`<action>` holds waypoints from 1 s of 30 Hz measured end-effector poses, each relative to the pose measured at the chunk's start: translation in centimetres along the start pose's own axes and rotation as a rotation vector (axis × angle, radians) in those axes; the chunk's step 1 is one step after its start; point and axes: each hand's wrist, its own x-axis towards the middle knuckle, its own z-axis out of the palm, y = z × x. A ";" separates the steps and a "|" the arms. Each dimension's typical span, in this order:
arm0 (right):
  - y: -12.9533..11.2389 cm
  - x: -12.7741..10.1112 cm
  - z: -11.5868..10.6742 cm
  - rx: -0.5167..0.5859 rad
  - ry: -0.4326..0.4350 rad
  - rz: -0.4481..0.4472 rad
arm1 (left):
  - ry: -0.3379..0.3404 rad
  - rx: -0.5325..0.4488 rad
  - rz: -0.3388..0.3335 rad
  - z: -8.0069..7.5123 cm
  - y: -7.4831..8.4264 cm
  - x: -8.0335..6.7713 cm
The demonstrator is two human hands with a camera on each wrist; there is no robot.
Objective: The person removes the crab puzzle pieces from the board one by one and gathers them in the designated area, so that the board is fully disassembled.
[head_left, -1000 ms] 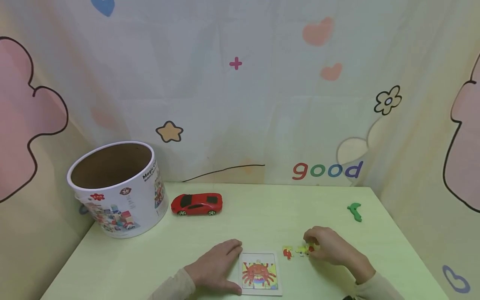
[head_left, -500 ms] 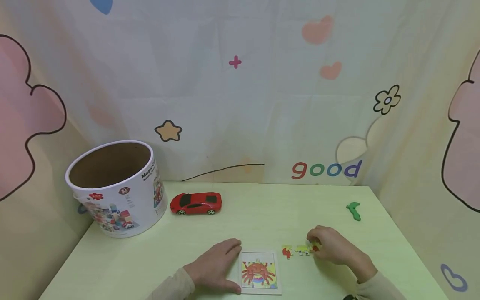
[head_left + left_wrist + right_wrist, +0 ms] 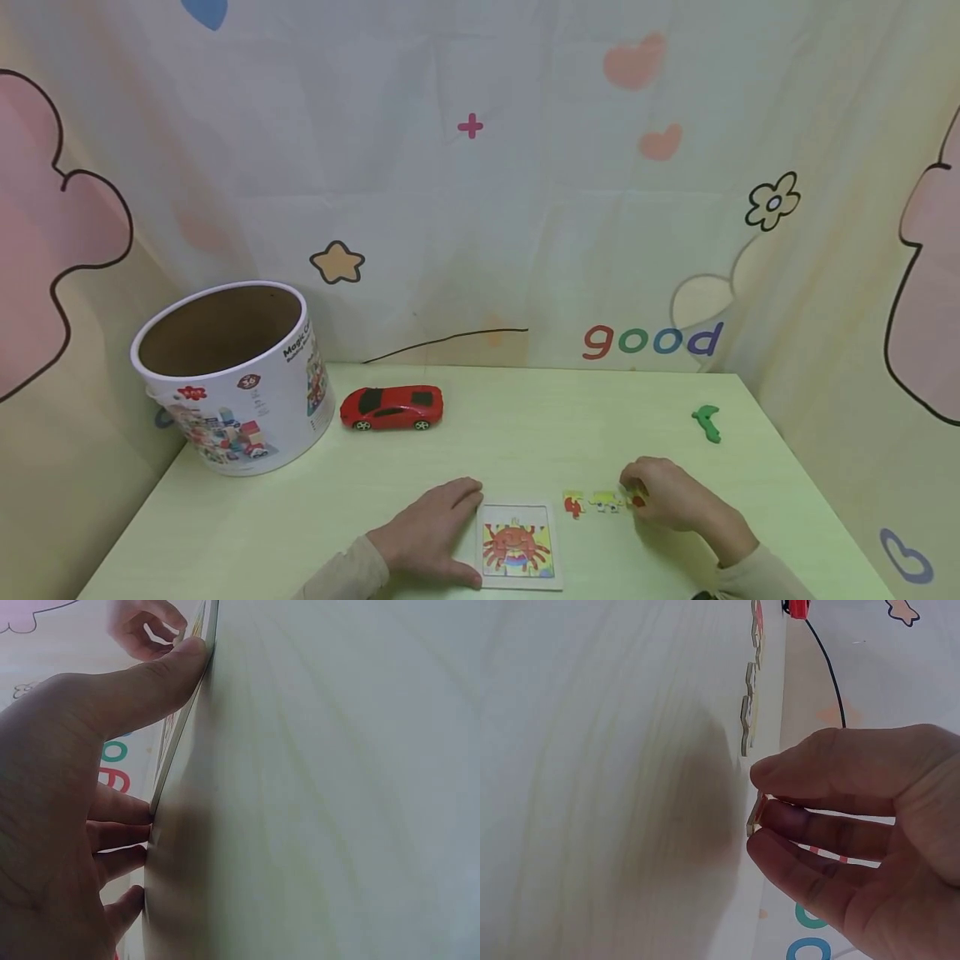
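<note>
- The middle of the tabletop [image 3: 525,425] lies bare between the red toy car [image 3: 392,407] and the puzzle board [image 3: 517,547], wide enough for a hand to cross.
- The big round tub [image 3: 236,383] blocks the far left corner, with the car just beside it.
- The green piece [image 3: 707,422] sits alone near the far right edge, well apart from the rest.
- Near the front edge, the left hand [image 3: 431,533] rests against the board, and loose puzzle pieces [image 3: 592,502] fill the strip up to the right hand [image 3: 667,496].
- The curtain [image 3: 480,208] closes off the back and both sides.
</note>
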 end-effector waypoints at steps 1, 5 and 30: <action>0.0 0.0 0.1 0.002 -0.005 0.008 | 0.002 0.004 0.002 0.0 0.0 0.0; 0.2 0.0 0.2 0.020 -0.027 0.038 | 0.007 0.009 0.010 -0.1 0.2 -0.1; 0.9 -0.1 -0.1 0.006 -0.090 -0.081 | 0.003 0.024 0.003 -0.1 0.2 -0.2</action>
